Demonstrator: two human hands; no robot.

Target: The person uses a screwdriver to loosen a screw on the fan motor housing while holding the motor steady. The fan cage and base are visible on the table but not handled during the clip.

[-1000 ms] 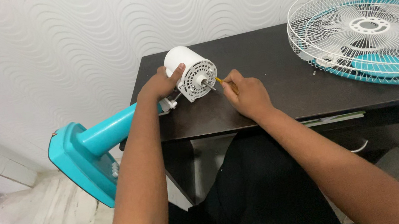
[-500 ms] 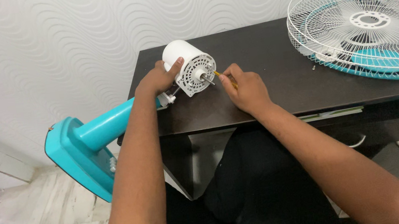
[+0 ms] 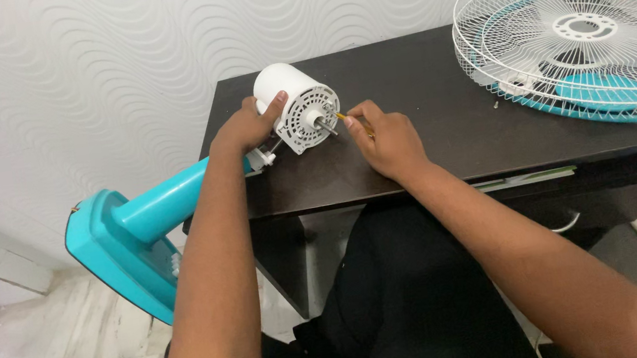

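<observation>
The left hand [image 3: 245, 127] has its fingers closed around the white cylindrical fan motor housing [image 3: 293, 106], which lies at the left end of the dark wooden counter [image 3: 427, 126]. Just right of the housing, the right hand [image 3: 386, 140] pinches a thin yellow-handled screwdriver [image 3: 345, 118] against its perforated face. A white wire fan guard [image 3: 580, 30] lies well right of it.

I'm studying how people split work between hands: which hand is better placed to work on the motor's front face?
Right. The right hand already holds a thin yellow-handled tool aimed at the white motor's front, while the left hand grips its housing, steadying it.
</observation>
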